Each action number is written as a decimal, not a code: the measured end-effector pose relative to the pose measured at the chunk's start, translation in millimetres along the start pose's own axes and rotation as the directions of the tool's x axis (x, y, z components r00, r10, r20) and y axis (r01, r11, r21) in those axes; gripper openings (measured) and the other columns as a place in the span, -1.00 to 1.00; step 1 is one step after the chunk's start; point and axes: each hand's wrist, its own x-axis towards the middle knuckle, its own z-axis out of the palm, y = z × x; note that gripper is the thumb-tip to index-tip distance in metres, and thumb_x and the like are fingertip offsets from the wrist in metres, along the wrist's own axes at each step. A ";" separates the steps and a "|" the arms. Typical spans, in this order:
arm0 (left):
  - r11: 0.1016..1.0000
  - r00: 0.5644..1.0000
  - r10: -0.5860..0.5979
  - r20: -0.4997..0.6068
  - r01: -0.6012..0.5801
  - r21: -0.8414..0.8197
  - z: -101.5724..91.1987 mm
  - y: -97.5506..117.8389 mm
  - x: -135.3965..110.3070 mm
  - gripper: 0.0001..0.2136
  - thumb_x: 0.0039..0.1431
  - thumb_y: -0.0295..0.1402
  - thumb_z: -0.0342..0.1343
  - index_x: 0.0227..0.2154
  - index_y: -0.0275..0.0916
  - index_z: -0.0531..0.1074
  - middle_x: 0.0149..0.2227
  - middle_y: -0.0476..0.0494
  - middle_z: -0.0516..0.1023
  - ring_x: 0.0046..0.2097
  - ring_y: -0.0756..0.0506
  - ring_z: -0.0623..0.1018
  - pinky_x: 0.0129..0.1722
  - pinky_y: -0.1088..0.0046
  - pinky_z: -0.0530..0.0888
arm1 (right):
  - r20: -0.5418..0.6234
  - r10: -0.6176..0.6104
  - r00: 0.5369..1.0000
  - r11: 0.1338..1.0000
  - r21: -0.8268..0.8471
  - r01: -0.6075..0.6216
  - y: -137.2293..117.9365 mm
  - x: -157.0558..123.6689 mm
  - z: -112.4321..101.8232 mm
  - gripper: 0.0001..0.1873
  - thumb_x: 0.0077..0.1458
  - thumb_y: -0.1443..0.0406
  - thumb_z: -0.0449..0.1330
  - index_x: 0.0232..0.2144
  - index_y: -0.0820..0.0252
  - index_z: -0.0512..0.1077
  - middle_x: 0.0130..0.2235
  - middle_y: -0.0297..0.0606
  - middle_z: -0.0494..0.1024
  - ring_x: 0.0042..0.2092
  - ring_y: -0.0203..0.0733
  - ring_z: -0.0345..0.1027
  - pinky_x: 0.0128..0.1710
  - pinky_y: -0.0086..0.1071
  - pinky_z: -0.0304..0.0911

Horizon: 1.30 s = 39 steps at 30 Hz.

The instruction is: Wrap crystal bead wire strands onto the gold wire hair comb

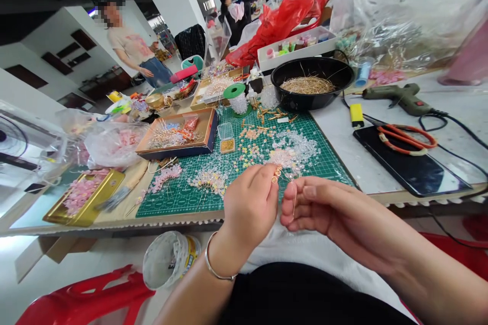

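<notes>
My left hand (249,208), with a silver bangle on its wrist, is closed in a pinch on a small gold piece with rings (276,174). Close beside it, my right hand (328,203) pinches a thin wire (294,204) between thumb and forefinger. Both hands are above the front edge of a green cutting mat (179,205). Behind my fingers lie loose clear and pale beads (295,150). A beaded spray (209,181) rests on the mat left of my hands, and a pink one (165,175) lies farther left. How the wire and gold piece join is too small to tell.
A small box of gold beads (227,145), a green spool (236,96) and a black bowl of wires (312,84) stand behind. Phone (412,162) and glue gun (404,97) lie right; a shallow box (179,134) and gold tray (84,198) left. A person (133,48) stands beyond.
</notes>
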 end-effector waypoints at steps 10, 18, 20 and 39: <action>0.997 0.999 -0.045 0.004 0.045 -0.055 -3.4 3.4 4.2 -0.86 0.30 -0.54 0.00 -0.24 -0.26 0.45 -0.30 -0.14 0.62 -0.25 -0.06 0.61 -0.24 0.42 0.55 | -0.019 0.014 1.000 0.943 0.333 -0.007 5.3 8.8 7.7 -0.77 0.09 0.21 0.32 -0.37 0.23 0.37 -0.57 -0.52 0.11 -0.59 -0.52 -0.09 -0.68 -0.67 -0.09; 0.914 0.953 -0.256 0.163 0.294 -0.279 -13.0 11.4 5.5 -0.83 0.33 -0.40 0.00 -0.38 -0.23 0.43 -0.37 -0.09 0.57 -0.31 -0.07 0.56 -0.29 0.37 0.48 | 0.076 0.012 0.997 0.955 0.295 -0.034 9.6 3.0 7.8 -0.73 0.06 0.16 0.33 -0.39 0.21 0.36 -0.61 -0.58 -0.14 -0.59 -0.49 -0.39 -0.67 -0.57 -0.37; 0.908 0.947 -0.272 0.172 0.312 -0.280 -14.4 11.8 7.5 -0.85 0.33 -0.39 0.02 -0.35 -0.23 0.44 -0.42 -0.06 0.55 -0.35 -0.06 0.54 -0.31 0.38 0.46 | 0.109 0.015 0.994 0.962 0.268 -0.044 11.8 -1.4 10.3 -0.71 0.03 0.13 0.33 -0.40 0.20 0.37 -0.64 -0.58 -0.15 -0.62 -0.48 -0.38 -0.68 -0.55 -0.37; 0.996 1.000 0.008 0.025 -0.011 0.089 -5.4 15.5 12.4 -0.87 0.28 -0.54 0.00 -0.26 -0.27 0.43 -0.37 -0.09 0.57 -0.39 -0.06 0.53 -0.44 0.45 0.38 | -0.099 -0.105 0.990 0.993 0.046 0.110 -8.3 15.3 -0.6 -0.62 -0.07 0.12 0.40 -0.48 0.22 0.32 -0.51 -0.44 0.23 -0.51 -0.44 -0.05 -0.60 -0.53 -0.09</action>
